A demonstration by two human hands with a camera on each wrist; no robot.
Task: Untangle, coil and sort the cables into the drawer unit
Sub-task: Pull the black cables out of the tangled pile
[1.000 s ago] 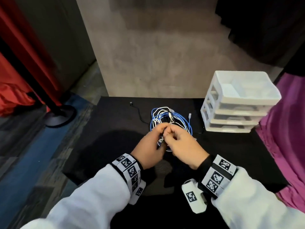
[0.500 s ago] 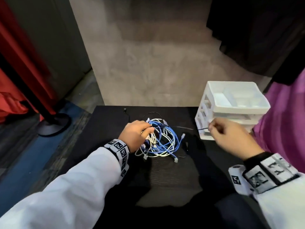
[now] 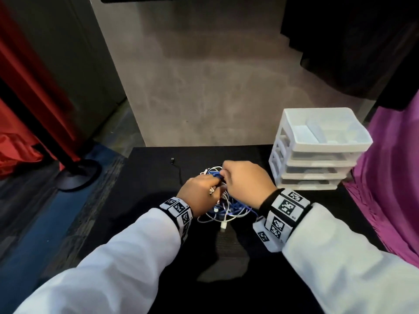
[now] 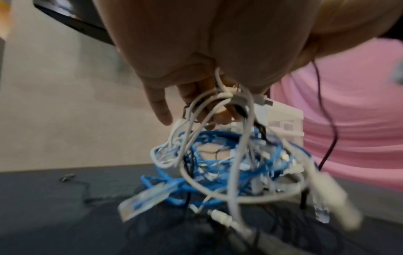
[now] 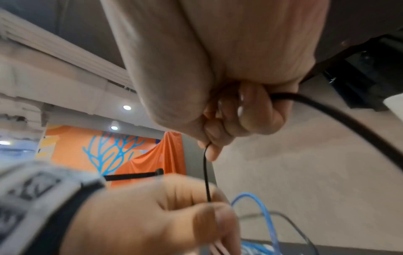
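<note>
A tangle of blue, white and black cables hangs over the black table in the middle. My left hand grips the top of the tangle, white strands looped through its fingers. My right hand is close beside it and pinches a thin black cable that runs down to the left hand. One end of the black cable lies on the table at the far left. The white drawer unit stands at the right, its drawers pushed in.
A purple cloth hangs at the table's right edge, just past the drawer unit. A black stand base sits on the floor left of the table. Bare table lies near me and to the left.
My right hand, which had pulled a black cable out to the right toward the drawer unit, has come back to the tangle beside the left hand. The tangle now hangs lifted.
</note>
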